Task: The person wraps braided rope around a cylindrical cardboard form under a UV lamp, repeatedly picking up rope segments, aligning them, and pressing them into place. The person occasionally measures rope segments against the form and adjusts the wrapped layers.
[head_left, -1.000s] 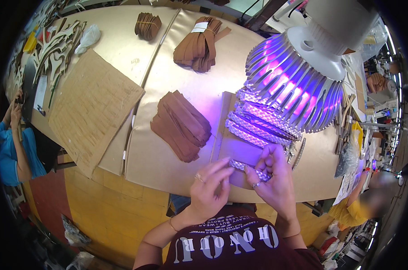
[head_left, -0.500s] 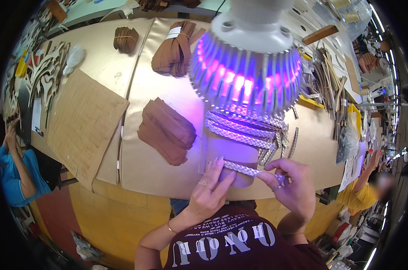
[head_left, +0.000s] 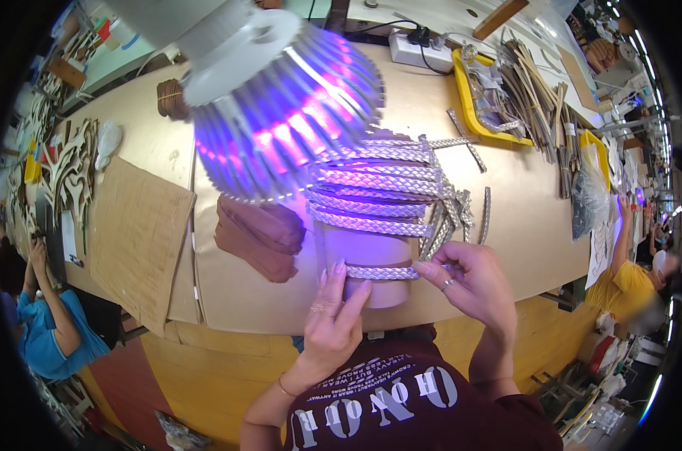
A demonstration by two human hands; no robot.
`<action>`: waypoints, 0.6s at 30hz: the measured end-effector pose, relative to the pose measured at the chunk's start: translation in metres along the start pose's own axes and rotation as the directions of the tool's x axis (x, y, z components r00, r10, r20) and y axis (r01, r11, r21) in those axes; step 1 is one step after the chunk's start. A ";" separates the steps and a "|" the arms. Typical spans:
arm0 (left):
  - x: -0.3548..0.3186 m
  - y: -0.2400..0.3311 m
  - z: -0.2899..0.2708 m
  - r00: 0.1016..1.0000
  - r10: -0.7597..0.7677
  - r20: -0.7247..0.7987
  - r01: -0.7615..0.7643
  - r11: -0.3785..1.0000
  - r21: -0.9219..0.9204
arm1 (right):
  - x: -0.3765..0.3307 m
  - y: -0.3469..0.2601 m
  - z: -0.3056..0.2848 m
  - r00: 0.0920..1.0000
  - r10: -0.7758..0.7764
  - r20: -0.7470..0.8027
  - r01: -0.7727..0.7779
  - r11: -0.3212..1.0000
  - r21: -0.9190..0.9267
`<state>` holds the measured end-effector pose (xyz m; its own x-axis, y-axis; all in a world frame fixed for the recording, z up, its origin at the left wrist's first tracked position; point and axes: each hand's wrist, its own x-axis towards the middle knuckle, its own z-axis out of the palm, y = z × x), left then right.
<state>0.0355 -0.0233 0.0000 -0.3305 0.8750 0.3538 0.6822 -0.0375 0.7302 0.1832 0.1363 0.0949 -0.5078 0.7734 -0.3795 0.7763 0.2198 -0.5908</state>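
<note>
A short silver braided strap [head_left: 382,273] lies across a pale, curved board [head_left: 363,246], with a thin brown strip showing along its edges. My left hand [head_left: 333,312] holds the strap's left end, thumb and fingers pressing it against the board. At the right end, my right hand [head_left: 472,282] pinches the strap tip between thumb and forefinger. Farther up the same board, several braided straps [head_left: 367,204] lie in parallel rows. Loose braided pieces [head_left: 450,218] hang in a bunch past their right ends.
A lamp [head_left: 288,113] glowing purple hangs over the table's middle. Brown leather pieces [head_left: 258,237] and a wooden board [head_left: 138,240] lie left. A yellow tray [head_left: 472,113] and a white power strip [head_left: 420,54] sit at the far right. Co-workers in blue [head_left: 63,323] and yellow [head_left: 626,297] flank the table.
The strap's right end has come down onto the board, and it now lies level across it. My right hand has moved left with it. The view has shifted, uncovering more strap rows.
</note>
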 end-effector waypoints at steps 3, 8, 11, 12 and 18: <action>-0.001 0.001 -0.001 1.000 -0.015 0.012 0.015 1.000 0.000 | 0.003 0.010 0.006 0.998 0.029 0.050 -0.030 0.999 0.036; -0.003 0.001 -0.001 0.999 -0.041 0.022 0.041 0.999 0.003 | 0.012 0.030 0.026 0.999 -0.014 0.052 0.003 0.979 0.204; -0.003 0.000 -0.002 0.998 -0.067 0.018 0.067 0.998 -0.009 | 0.017 0.038 0.040 0.999 -0.027 0.030 0.017 0.956 0.293; -0.003 0.000 -0.003 0.997 -0.074 0.015 0.074 0.997 -0.013 | 0.017 0.039 0.043 0.999 0.016 0.043 -0.028 0.956 0.292; 0.002 0.007 -0.014 0.999 -0.020 0.029 0.017 0.995 0.094 | 0.015 0.034 0.037 0.997 0.034 0.072 -0.057 0.935 0.349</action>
<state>0.0306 -0.0286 0.0136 -0.3252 0.8891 0.3222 0.7346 0.0229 0.6781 0.1878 0.1331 0.0426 -0.5070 0.7356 -0.4493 0.6246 -0.0457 -0.7796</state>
